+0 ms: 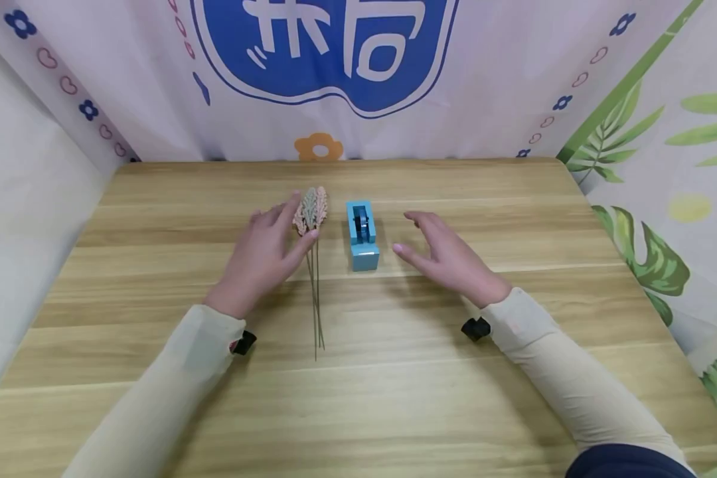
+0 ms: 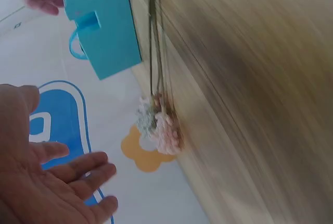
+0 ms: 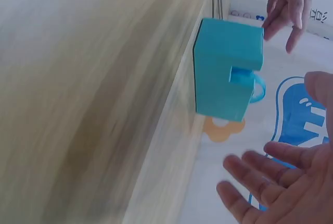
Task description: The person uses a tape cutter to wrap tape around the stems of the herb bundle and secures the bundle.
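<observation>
A blue tape dispenser [image 1: 365,257] with a roll in its top stands near the middle of the table. Left of it lie several artificial flowers [image 1: 311,207] with pink and pale green heads, their thin stems pointing toward the person. My left hand [image 1: 261,251] hovers by the flower heads, fingers spread and apart from them in the left wrist view. To the right of the dispenser is my right hand [image 1: 449,257], its fingers relaxed and holding nothing. In the right wrist view a gap shows between that hand and the dispenser [image 3: 223,73].
The wooden table [image 1: 394,398] ends at the back against a white curtain [image 1: 490,79] with a blue emblem. A leaf-patterned cloth [image 1: 651,199] hangs along the right side. Both wrists carry small black devices [image 1: 475,328] under the cuffs.
</observation>
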A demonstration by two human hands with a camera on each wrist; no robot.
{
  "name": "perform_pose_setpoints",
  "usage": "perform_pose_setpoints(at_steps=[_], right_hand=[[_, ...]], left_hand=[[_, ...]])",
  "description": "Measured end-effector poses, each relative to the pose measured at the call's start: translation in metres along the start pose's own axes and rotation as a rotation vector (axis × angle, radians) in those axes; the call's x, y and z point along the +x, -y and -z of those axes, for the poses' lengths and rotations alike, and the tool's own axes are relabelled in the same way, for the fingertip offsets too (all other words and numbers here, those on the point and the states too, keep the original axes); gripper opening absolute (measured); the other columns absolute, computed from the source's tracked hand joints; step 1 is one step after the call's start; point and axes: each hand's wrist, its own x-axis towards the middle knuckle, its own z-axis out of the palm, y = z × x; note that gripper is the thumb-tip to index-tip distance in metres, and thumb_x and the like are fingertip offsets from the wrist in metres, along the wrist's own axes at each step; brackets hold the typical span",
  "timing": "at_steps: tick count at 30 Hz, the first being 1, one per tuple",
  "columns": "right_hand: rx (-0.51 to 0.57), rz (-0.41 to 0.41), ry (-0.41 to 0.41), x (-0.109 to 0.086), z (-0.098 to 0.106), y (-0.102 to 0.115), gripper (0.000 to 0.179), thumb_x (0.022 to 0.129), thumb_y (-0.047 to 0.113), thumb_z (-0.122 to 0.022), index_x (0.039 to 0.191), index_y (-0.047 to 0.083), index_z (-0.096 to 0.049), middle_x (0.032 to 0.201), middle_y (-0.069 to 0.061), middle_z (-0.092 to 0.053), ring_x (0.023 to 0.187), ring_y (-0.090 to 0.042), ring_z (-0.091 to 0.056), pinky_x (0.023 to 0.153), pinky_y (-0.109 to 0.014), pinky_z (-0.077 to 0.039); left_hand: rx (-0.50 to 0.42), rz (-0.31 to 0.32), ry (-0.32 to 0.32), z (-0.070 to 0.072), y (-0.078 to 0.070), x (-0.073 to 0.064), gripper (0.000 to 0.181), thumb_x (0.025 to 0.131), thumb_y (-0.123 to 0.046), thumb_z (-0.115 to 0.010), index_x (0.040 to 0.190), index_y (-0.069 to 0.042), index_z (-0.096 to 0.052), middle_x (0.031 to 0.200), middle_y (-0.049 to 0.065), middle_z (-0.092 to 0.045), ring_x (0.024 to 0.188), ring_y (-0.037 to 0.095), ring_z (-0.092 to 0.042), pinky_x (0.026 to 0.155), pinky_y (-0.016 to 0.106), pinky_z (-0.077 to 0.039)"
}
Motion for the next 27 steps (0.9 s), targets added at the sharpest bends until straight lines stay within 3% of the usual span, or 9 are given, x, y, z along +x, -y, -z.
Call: perform_pose_setpoints(at_steps=[2, 5, 6, 8, 9, 13, 18, 24, 27], right_hand=[[0.056, 0.003, 0.007, 0.002, -0.002, 0.004, 0.075, 0.105, 0.055, -0.056, 0.159, 0.007, -0.038, 0.162, -0.015, -0.045, 0.146, -0.034, -0.047, 0.120, -0.056, -0.041], [0.120, 0.025, 0.008, 0.005, -0.006, 0.008, 0.064, 0.106, 0.043, -0.060, 0.152, 0.001, -0.046, 0.152, -0.019, -0.054, 0.137, -0.034, -0.054, 0.115, -0.053, -0.046], [0.141, 0.035, 0.006, 0.006, -0.008, 0.009, 0.060, 0.106, 0.039, -0.061, 0.149, -0.001, -0.048, 0.149, -0.020, -0.057, 0.134, -0.034, -0.056, 0.114, -0.053, -0.047], [0.183, 0.045, -0.002, 0.008, -0.011, 0.011, 0.053, 0.106, 0.033, -0.063, 0.143, -0.004, -0.053, 0.141, -0.021, -0.062, 0.128, -0.034, -0.059, 0.109, -0.051, -0.051], [0.204, 0.047, -0.007, 0.009, -0.013, 0.013, 0.049, 0.106, 0.030, -0.063, 0.140, -0.005, -0.055, 0.136, -0.021, -0.064, 0.124, -0.033, -0.061, 0.106, -0.049, -0.053], [0.294, 0.022, -0.020, 0.014, -0.020, 0.016, 0.035, 0.105, 0.023, -0.065, 0.128, -0.004, -0.065, 0.120, -0.016, -0.070, 0.110, -0.029, -0.066, 0.094, -0.044, -0.058], [0.386, -0.027, -0.005, 0.018, -0.029, 0.019, 0.026, 0.105, 0.020, -0.064, 0.120, -0.001, -0.070, 0.113, -0.016, -0.073, 0.103, -0.026, -0.067, 0.090, -0.037, -0.057], [0.479, -0.097, 0.017, 0.023, -0.036, 0.024, 0.028, 0.105, 0.020, -0.064, 0.118, -0.004, -0.071, 0.107, -0.018, -0.072, 0.093, -0.025, -0.064, 0.076, -0.026, -0.054], [0.535, -0.147, 0.020, 0.026, -0.038, 0.026, 0.028, 0.105, 0.019, -0.065, 0.117, -0.005, -0.071, 0.100, -0.014, -0.070, 0.086, -0.024, -0.061, 0.069, -0.024, -0.053]], left_hand=[[-0.016, -0.023, -0.014, -0.002, -0.004, 0.001, 0.080, 0.106, -0.064, -0.042, 0.168, -0.017, -0.020, 0.164, 0.025, -0.041, 0.147, 0.048, -0.045, 0.126, 0.063, -0.029], [-0.062, -0.058, -0.028, -0.005, -0.010, 0.004, 0.074, 0.108, -0.057, -0.046, 0.167, -0.017, -0.026, 0.154, 0.027, -0.053, 0.115, 0.044, -0.068, 0.110, 0.059, -0.050], [-0.082, -0.068, -0.027, -0.007, -0.013, 0.005, 0.071, 0.109, -0.054, -0.047, 0.166, -0.016, -0.029, 0.151, 0.027, -0.055, 0.104, 0.041, -0.070, 0.104, 0.056, -0.054], [-0.123, -0.088, -0.016, -0.010, -0.018, 0.008, 0.066, 0.109, -0.047, -0.050, 0.164, -0.014, -0.034, 0.145, 0.026, -0.061, 0.099, 0.036, -0.070, 0.101, 0.052, -0.057], [-0.146, -0.090, -0.002, -0.012, -0.021, 0.010, 0.063, 0.110, -0.044, -0.052, 0.163, -0.013, -0.036, 0.144, 0.025, -0.062, 0.099, 0.035, -0.071, 0.101, 0.051, -0.057], [-0.226, -0.081, 0.051, -0.020, -0.031, 0.018, 0.057, 0.110, -0.033, -0.056, 0.159, -0.008, -0.042, 0.144, 0.021, -0.064, 0.129, 0.033, -0.065, 0.108, 0.050, -0.054], [-0.268, -0.085, 0.071, -0.033, -0.038, 0.023, 0.055, 0.109, -0.025, -0.058, 0.157, -0.002, -0.044, 0.135, 0.022, -0.069, 0.122, 0.032, -0.070, 0.103, 0.047, -0.058], [-0.272, -0.098, 0.063, -0.047, -0.038, 0.031, 0.035, 0.109, -0.022, -0.057, 0.136, 0.000, -0.062, 0.118, 0.017, -0.073, 0.099, 0.026, -0.069, 0.088, 0.043, -0.060], [-0.260, -0.099, 0.062, -0.051, -0.039, 0.033, 0.042, 0.110, -0.022, -0.056, 0.144, 0.002, -0.058, 0.130, 0.020, -0.071, 0.114, 0.029, -0.071, 0.098, 0.046, -0.059]])
